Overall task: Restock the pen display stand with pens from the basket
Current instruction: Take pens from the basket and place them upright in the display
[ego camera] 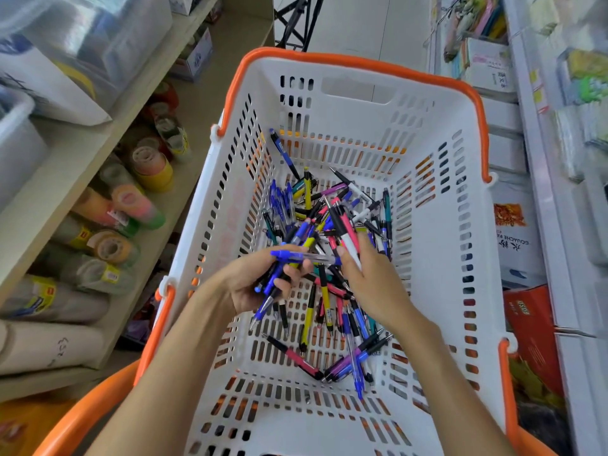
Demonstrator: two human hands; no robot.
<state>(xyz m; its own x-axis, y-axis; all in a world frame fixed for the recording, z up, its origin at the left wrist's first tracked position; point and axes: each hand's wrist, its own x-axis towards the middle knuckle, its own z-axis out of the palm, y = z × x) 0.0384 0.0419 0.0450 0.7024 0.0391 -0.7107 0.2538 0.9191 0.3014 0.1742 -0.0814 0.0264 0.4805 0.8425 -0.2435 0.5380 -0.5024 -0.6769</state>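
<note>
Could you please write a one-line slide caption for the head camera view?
Left hand grips a bundle of blue pens while right hand lifts a pink-and-white pen from the basket.

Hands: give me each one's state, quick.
Left hand: holding a bunch of blue pens.
Right hand: pinching a pink-and-white pen.

White basket (454, 245), orange rim

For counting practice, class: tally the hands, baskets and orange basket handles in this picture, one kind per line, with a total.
Hands: 2, left hand and right hand, both holding pens
Baskets: 1
Orange handles: 2, far handle and near handle
Total: 5
</note>
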